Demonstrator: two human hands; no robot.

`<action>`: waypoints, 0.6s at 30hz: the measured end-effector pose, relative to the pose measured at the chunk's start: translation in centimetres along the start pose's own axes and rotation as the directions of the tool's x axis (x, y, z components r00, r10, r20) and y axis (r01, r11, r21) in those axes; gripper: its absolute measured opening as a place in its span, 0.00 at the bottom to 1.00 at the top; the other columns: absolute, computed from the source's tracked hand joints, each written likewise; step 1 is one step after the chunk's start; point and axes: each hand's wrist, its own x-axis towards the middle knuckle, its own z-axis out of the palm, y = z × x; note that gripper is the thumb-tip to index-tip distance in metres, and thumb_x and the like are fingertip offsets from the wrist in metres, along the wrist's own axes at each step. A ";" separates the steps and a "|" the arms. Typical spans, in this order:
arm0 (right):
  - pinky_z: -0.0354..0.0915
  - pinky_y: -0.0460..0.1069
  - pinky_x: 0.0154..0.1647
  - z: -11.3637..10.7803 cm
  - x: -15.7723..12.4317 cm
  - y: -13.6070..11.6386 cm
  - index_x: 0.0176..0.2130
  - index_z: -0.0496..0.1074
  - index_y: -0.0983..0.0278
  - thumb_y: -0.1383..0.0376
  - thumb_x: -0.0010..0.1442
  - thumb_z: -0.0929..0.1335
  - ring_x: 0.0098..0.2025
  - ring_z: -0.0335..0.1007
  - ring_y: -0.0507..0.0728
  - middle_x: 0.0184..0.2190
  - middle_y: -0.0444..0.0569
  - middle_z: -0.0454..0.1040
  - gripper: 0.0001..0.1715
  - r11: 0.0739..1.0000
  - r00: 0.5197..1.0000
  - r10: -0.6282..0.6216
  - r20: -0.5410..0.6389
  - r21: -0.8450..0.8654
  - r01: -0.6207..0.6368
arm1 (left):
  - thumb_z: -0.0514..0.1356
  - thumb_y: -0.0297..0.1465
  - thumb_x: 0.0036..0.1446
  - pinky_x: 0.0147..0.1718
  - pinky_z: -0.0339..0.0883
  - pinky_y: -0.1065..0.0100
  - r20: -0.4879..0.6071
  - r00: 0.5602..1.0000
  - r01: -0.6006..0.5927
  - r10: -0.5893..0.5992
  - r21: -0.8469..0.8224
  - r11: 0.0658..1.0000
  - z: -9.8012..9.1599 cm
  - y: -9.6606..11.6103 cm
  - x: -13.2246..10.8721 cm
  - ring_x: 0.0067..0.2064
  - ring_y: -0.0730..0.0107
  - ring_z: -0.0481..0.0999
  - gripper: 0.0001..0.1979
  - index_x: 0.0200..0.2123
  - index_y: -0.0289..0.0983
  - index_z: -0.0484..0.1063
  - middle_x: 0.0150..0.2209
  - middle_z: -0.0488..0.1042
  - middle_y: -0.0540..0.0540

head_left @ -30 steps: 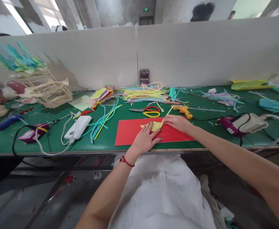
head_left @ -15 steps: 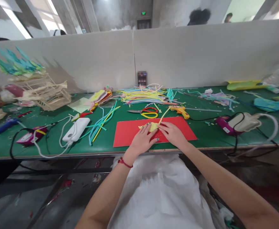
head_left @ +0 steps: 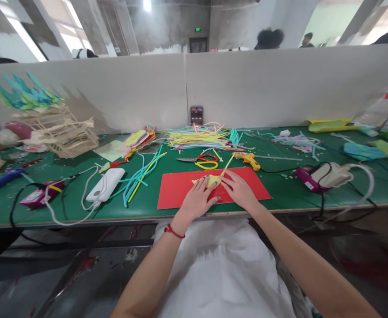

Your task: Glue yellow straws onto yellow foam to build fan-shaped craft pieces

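A red board lies on the green table in front of me, with a small bumpy pale-yellow piece on it. My left hand, a red cord bracelet at its wrist, rests on that piece with fingers stretched out and the thumb apart. At the piece's right edge, my right hand pinches a thin yellow strip, whose free end slants up and away. The fingertips partly cover where strip and piece meet. Just beyond the board are scissors with red and yellow handles and a yellow glue gun.
Several coloured strips are heaped at the back, below a phone against the partition. Teal and yellow strips and a white power bank lie left. Purple boxes with cables sit right. Beige frames stand far left.
The view has tilted up slightly, so the table sits lower in it. Both hands stay at the yellow piece with barely any movement.
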 end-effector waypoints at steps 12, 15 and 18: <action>0.65 0.60 0.55 0.6 -0.1 0.1 0.49 0.73 0.62 0.59 0.65 0.58 0.53 0.68 0.62 0.51 0.54 0.73 0.21 0.996 0.999 0.039 -0.015 0.081 -0.037 | 0.41 0.48 0.63 0.62 0.50 0.52 0.021 1.000 0.012 -0.012 -0.007 1.000 -0.5 0.1 -0.2 0.67 0.58 0.48 0.30 0.63 0.39 0.55 0.67 0.49 0.37; 0.64 0.59 0.56 0.4 0.1 0.0 0.48 0.73 0.61 0.58 0.65 0.58 0.53 0.68 0.60 0.50 0.53 0.73 0.21 0.981 0.996 0.080 -0.036 0.182 -0.072 | 0.41 0.48 0.63 0.62 0.50 0.52 0.030 0.999 0.022 -0.022 -0.017 1.000 -0.5 0.1 -0.2 0.67 0.56 0.47 0.31 0.63 0.39 0.54 0.67 0.48 0.36; 0.65 0.58 0.55 -0.1 0.8 1.1 0.48 0.72 0.61 0.58 0.65 0.57 0.52 0.69 0.59 0.49 0.53 0.74 0.21 0.957 0.980 0.158 -0.123 0.263 -0.121 | 0.42 0.48 0.63 0.62 0.51 0.52 0.027 0.999 0.033 -0.032 -0.020 0.999 -0.6 0.0 -0.3 0.67 0.55 0.47 0.31 0.63 0.39 0.54 0.67 0.47 0.37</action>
